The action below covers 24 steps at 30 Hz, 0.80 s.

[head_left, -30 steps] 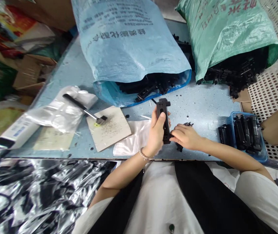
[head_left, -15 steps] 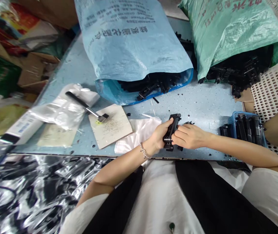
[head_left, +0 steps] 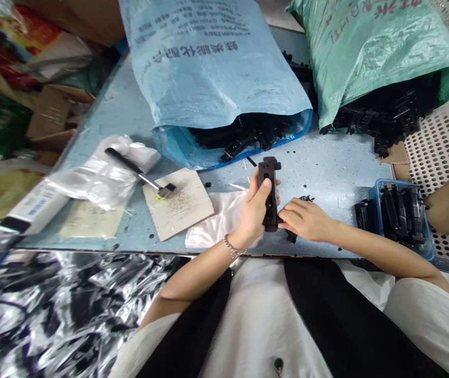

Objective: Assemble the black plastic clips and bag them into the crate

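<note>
My left hand (head_left: 253,212) is wrapped round a long black plastic part (head_left: 269,191), which stands upright above the blue table (head_left: 326,168). The thumb lies along the part's front. My right hand (head_left: 305,219) is closed, its fingertips pinching the lower end of the same part. Under the right hand a small black piece (head_left: 305,199) pokes out on the table; what it is I cannot make out.
A blue sack (head_left: 216,79) and a green sack (head_left: 366,52) lie open at the back, spilling black parts. A blue tray (head_left: 401,215) of black parts sits at right. A brush (head_left: 141,176) rests on cardboard (head_left: 179,202), with plastic bags at left. Crumpled foil fills the lower left.
Half a second ago the black part lay tilted low between both hands; now my left hand has raised it upright again, as it stood one second ago.
</note>
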Tool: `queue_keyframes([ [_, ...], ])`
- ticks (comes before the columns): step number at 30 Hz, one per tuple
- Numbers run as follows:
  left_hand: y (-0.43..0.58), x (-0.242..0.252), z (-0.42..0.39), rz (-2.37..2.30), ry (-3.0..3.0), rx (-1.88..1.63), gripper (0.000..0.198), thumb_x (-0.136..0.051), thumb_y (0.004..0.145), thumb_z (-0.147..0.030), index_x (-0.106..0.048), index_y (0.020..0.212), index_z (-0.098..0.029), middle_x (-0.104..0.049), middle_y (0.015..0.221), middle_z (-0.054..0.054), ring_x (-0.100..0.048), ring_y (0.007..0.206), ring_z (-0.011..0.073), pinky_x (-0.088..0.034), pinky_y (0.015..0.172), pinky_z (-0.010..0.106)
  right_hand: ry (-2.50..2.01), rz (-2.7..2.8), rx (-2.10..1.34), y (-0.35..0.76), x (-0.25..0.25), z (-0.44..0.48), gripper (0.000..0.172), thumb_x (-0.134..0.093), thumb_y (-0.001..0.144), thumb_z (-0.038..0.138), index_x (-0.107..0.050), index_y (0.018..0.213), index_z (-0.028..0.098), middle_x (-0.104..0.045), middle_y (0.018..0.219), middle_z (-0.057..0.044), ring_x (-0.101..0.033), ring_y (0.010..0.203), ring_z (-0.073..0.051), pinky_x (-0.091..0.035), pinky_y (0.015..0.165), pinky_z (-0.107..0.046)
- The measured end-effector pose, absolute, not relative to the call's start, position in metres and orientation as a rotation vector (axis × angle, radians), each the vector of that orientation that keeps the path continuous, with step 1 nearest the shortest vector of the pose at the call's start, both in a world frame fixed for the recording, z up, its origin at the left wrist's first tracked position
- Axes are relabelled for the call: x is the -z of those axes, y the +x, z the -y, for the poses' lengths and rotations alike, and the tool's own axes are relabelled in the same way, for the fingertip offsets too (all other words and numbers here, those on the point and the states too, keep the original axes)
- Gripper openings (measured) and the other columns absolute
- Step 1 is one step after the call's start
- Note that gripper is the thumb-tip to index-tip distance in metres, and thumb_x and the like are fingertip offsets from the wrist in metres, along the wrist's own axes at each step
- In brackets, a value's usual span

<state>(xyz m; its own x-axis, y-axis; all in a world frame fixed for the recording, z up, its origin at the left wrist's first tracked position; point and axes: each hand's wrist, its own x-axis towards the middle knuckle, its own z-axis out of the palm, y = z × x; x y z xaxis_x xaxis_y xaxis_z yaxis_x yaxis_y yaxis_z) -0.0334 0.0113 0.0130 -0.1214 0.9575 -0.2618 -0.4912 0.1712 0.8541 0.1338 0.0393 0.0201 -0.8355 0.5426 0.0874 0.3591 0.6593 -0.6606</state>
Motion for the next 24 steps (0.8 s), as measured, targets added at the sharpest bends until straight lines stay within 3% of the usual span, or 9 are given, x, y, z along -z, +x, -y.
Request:
queue_keyframes([
  [3,-0.030,-0.008,-0.011,-1.064,0.578,-1.386,0.040,-0.060,0.094,-0.051,-0.053,0.127,-0.028,-0.066,0.094,0.002,-0.058,0.064,0.0118,-0.049,0.059,0.025,-0.673,2.634,-0.831,0.134,-0.019,-0.034,0.042,-0.039,0.107,0.046,-0.057,0.080,0.020,-0.059,0.076,-0.006,-0.054,0.074,-0.020,-0.043,0.069,-0.033],
  [7,-0.017,0.033,-0.010,-1.247,0.735,-1.376,0.052,-0.061,0.093,-0.053,-0.044,0.135,-0.027,-0.065,0.092,0.002,-0.063,0.074,0.0155,-0.055,0.072,0.030,-1.029,2.549,-1.186,0.135,-0.006,-0.028,0.040,-0.036,0.109,0.042,-0.058,0.085,0.020,-0.058,0.068,0.001,-0.053,0.063,-0.014,-0.037,0.061,-0.026],
  [10,-0.008,0.070,-0.013,-1.388,0.848,-1.171,0.048,-0.058,0.093,-0.047,-0.047,0.131,-0.018,-0.066,0.110,0.012,-0.067,0.103,0.0244,-0.054,0.094,0.042,-1.287,2.738,-1.035,0.135,0.010,-0.028,0.034,-0.047,0.106,0.037,-0.059,0.080,0.019,-0.064,0.072,-0.001,-0.057,0.066,-0.015,-0.034,0.062,-0.027],
  [13,-0.013,0.087,-0.032,-1.480,1.138,-1.137,0.052,-0.064,0.089,-0.034,-0.049,0.135,-0.016,-0.055,0.140,0.020,-0.049,0.138,0.0314,-0.038,0.116,0.051,-1.453,2.901,-0.777,0.134,0.027,-0.026,0.030,-0.049,0.105,0.033,-0.065,0.084,0.017,-0.073,0.085,-0.008,-0.065,0.075,-0.019,-0.034,0.064,-0.029],
  [15,-0.033,0.084,-0.060,-1.575,1.463,-1.152,0.049,-0.058,0.091,-0.024,-0.049,0.139,-0.016,-0.048,0.148,0.021,-0.041,0.145,0.0312,-0.031,0.121,0.052,-1.483,2.967,-0.725,0.134,0.035,-0.024,0.032,-0.047,0.105,0.034,-0.067,0.086,0.018,-0.075,0.090,-0.009,-0.068,0.080,-0.021,-0.035,0.065,-0.029],
  [19,-0.097,0.064,-0.139,-2.089,1.711,-0.956,0.047,-0.059,0.089,-0.016,-0.053,0.135,-0.012,-0.047,0.148,0.025,-0.037,0.144,0.0393,-0.030,0.118,0.059,-1.470,3.063,-0.795,0.136,0.035,-0.023,0.034,-0.050,0.104,0.042,-0.067,0.084,0.020,-0.076,0.090,-0.009,-0.070,0.082,-0.023,-0.037,0.064,-0.028],
  [21,-0.123,0.054,-0.167,-2.270,1.661,-0.659,0.045,-0.063,0.086,-0.016,-0.053,0.130,-0.009,-0.047,0.146,0.028,-0.043,0.137,0.0431,-0.037,0.111,0.059,-1.477,3.006,-0.869,0.141,0.030,-0.027,0.034,-0.054,0.102,0.047,-0.066,0.084,0.020,-0.075,0.089,-0.008,-0.069,0.082,-0.022,-0.038,0.064,-0.028],
  [24,-0.129,0.039,-0.168,-2.252,1.665,-0.462,0.038,-0.065,0.086,-0.019,-0.055,0.122,-0.010,-0.052,0.139,0.027,-0.060,0.121,0.0407,-0.047,0.100,0.052,-1.454,2.740,-0.896,0.152,0.021,-0.040,0.029,-0.054,0.103,0.046,-0.064,0.093,0.021,-0.072,0.087,-0.004,-0.066,0.079,-0.019,-0.041,0.067,-0.028],
])
